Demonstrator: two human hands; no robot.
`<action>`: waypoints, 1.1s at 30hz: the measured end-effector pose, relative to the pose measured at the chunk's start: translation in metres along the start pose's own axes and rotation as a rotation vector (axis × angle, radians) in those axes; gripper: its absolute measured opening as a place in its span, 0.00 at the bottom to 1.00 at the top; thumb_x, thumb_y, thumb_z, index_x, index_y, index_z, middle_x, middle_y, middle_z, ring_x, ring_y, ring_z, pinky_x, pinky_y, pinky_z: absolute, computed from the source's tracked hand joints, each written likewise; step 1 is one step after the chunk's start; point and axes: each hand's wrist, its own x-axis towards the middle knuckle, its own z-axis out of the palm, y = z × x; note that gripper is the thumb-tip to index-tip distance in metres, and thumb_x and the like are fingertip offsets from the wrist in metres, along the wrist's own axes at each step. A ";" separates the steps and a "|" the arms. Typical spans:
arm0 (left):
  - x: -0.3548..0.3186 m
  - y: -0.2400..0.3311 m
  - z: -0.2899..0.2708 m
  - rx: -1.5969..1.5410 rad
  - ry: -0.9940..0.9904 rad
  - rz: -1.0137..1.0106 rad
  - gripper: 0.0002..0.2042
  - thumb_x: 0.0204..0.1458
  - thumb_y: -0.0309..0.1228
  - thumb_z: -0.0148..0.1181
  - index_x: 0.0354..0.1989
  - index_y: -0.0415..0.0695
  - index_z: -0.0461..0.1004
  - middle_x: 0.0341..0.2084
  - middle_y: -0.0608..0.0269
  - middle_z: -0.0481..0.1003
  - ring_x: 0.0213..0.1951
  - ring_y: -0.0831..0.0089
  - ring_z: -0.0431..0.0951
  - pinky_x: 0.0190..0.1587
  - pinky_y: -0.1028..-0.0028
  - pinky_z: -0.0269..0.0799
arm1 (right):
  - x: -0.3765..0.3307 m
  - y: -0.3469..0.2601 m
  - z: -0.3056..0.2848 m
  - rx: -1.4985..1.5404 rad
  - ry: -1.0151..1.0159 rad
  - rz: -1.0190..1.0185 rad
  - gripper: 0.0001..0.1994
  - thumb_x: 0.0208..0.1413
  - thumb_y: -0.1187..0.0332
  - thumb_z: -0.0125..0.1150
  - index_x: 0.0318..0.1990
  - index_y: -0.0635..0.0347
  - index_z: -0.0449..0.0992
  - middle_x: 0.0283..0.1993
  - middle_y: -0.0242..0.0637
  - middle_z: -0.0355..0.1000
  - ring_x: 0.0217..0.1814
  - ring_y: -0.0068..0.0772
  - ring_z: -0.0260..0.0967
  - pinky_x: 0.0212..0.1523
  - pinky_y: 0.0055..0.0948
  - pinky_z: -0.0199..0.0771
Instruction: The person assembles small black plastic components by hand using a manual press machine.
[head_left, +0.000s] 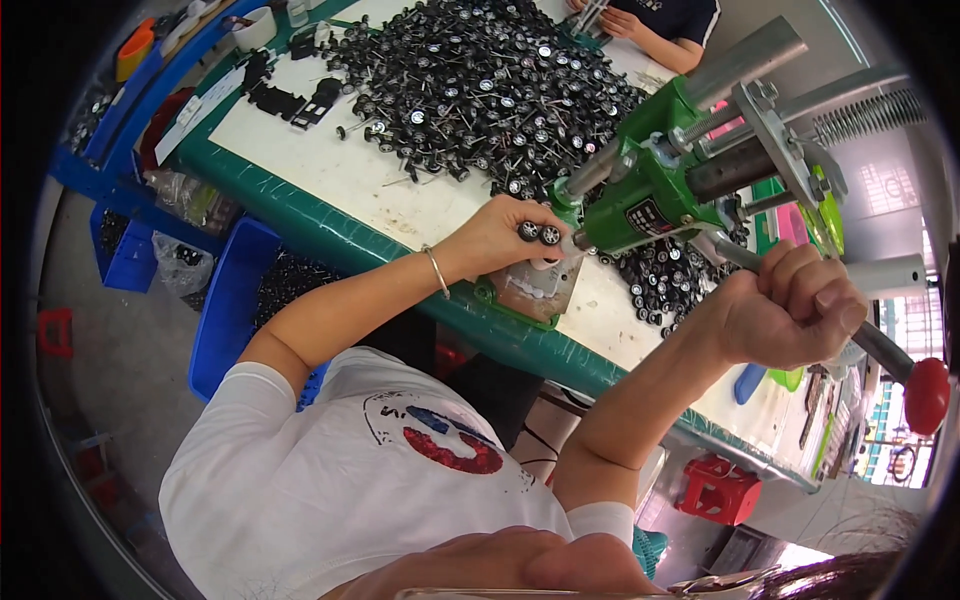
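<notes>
My left hand [492, 236] is closed on a pair of small black toy wheels [540, 233] with silver hubs, which show above its fingers. It sits at the tip of a green hand press [640, 205], over the metal base plate [535, 288]. Whatever part lies under the fingertips is mostly hidden. On the right, my right hand [790, 308] wraps round the press's metal lever [884, 350], which ends in a red knob [926, 396]. Between the two hands, beside the press, lies a smaller heap of black wheels [662, 288].
A large pile of wheels on axles [450, 90] covers the far table. Flat black parts [300, 105] lie left of it. A blue bin [235, 310] stands below the green table edge [330, 232]. Another person's hands [610, 20] work across the table. A red stool [718, 490] stands lower right.
</notes>
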 end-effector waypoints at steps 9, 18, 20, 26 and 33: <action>-0.003 0.003 0.004 -0.597 0.097 -0.282 0.09 0.46 0.26 0.65 0.37 0.39 0.75 0.28 0.66 0.76 0.30 0.81 0.75 0.33 0.80 0.71 | 0.054 0.057 -0.012 -0.203 -0.014 0.586 0.12 0.59 0.62 0.50 0.28 0.59 0.69 0.19 0.27 0.60 0.15 0.17 0.54 0.14 0.14 0.47; -0.009 0.002 -0.063 0.214 0.287 -0.318 0.09 0.46 0.32 0.64 0.35 0.44 0.77 0.14 0.69 0.71 0.17 0.79 0.70 0.22 0.78 0.64 | -0.001 0.036 -0.078 -0.451 -0.033 0.685 0.18 0.60 0.57 0.51 0.49 0.62 0.70 0.37 0.34 0.69 0.37 0.24 0.67 0.39 0.22 0.67; -0.003 -0.012 -0.064 0.440 0.306 -0.181 0.09 0.45 0.31 0.64 0.35 0.44 0.77 0.16 0.64 0.72 0.18 0.74 0.72 0.23 0.75 0.66 | -0.030 0.031 -0.142 -0.751 -0.064 0.730 0.19 0.61 0.57 0.51 0.51 0.63 0.70 0.42 0.35 0.69 0.41 0.25 0.67 0.42 0.22 0.67; 0.011 -0.023 -0.048 0.963 0.333 0.040 0.09 0.44 0.34 0.62 0.33 0.46 0.76 0.22 0.54 0.76 0.26 0.57 0.76 0.31 0.64 0.72 | -0.134 0.033 -0.255 -1.234 -0.202 0.831 0.21 0.59 0.61 0.51 0.54 0.69 0.67 0.54 0.48 0.64 0.56 0.41 0.60 0.58 0.34 0.57; -0.003 -0.027 -0.063 0.961 0.323 0.055 0.05 0.42 0.29 0.61 0.29 0.46 0.74 0.28 0.61 0.72 0.30 0.58 0.74 0.32 0.64 0.70 | -0.167 0.052 -0.181 -1.372 -0.380 0.615 0.23 0.57 0.61 0.52 0.55 0.70 0.64 0.61 0.59 0.54 0.65 0.55 0.50 0.63 0.43 0.50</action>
